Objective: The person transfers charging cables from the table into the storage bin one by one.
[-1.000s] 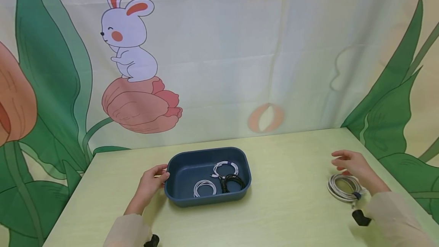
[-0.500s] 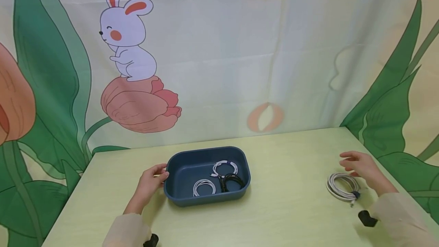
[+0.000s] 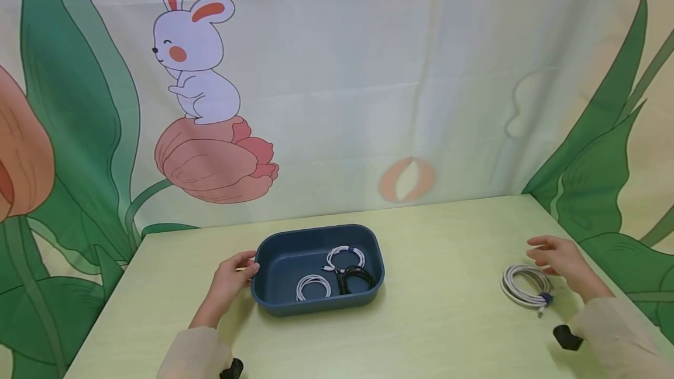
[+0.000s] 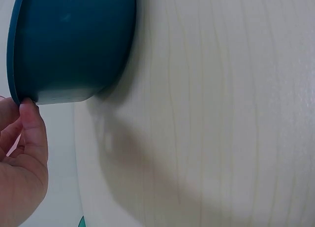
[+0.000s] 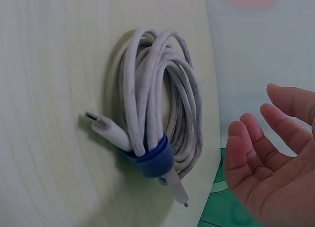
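A dark blue plastic bin [image 3: 318, 309] stands on the table, its left end pinched at the rim by my left hand [image 3: 227, 281]. In the left wrist view the thumb [image 4: 33, 126] meets the bin's rim. Inside the bin lie two coiled white cables, one at the front [image 3: 314, 289] and one at the back [image 3: 346, 258], plus a coiled black cable [image 3: 357, 279]. To the right, a thicker grey-white USB cable [image 5: 162, 96] lies coiled, bound with a blue strap [image 5: 153, 158]. Beside it my right hand [image 3: 564, 263] hovers, fingers loosely bent, holding nothing and apart from the cable.
The pale wood-grain table [image 3: 442, 320] meets a printed cloth backdrop [image 3: 337, 104] with a rabbit and flowers at its far edge. Table space lies between the bin and the coiled USB cable. A black wrist-worn device [image 3: 567, 337] sits under the right sleeve.
My right hand has drawn away to the right from the coiled USB cable, which stays on the table. The left hand and the bin have held still.
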Motion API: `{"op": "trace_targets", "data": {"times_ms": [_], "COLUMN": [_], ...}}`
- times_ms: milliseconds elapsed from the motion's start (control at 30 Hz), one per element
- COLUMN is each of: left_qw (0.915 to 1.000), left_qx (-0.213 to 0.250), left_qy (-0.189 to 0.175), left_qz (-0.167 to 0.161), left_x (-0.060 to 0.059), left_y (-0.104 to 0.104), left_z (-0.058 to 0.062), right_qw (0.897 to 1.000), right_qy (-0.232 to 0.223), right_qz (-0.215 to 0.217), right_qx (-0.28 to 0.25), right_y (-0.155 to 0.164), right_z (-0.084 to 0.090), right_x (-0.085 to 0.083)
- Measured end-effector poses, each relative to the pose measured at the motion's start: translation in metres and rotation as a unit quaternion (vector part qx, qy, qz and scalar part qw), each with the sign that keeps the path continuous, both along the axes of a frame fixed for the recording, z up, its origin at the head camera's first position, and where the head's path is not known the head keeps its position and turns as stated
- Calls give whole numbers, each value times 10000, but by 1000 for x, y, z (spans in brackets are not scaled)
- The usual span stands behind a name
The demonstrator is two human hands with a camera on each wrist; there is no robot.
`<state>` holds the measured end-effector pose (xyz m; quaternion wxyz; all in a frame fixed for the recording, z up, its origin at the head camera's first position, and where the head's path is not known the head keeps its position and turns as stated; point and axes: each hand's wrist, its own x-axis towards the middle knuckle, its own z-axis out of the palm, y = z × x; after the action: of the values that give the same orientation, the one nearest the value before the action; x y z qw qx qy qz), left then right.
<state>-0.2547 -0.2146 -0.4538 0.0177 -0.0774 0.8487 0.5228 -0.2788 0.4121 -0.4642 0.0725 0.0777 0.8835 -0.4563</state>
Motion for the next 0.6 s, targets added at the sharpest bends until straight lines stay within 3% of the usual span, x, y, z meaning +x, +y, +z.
{"op": "trace_targets", "data": {"times_ms": [133, 200, 433, 533, 600], "left_qw": [10000, 10000, 10000, 10000, 10000], "left_qx": [25, 49, 80, 75, 78], "left_qy": [-13, -20, -12, -8, 9], "left_qz": [9, 7, -17, -14, -9], "left_x": [0, 0, 1, 1, 1], "left_y": [1, 1, 0, 0, 0], "left_z": [1, 1, 1, 1, 1], "right_qw": [9999, 9999, 10000, 9999, 9997], "right_qy": [56, 92, -58, -42, 22], "right_qz": [62, 23, 13, -91, -99], "right_qx": [63, 122, 76, 117, 203], "right_y": [-12, 0, 3, 27, 34], "right_z": [12, -4, -4, -37, -48], "right_x": [12, 3, 2, -18, -24]}}
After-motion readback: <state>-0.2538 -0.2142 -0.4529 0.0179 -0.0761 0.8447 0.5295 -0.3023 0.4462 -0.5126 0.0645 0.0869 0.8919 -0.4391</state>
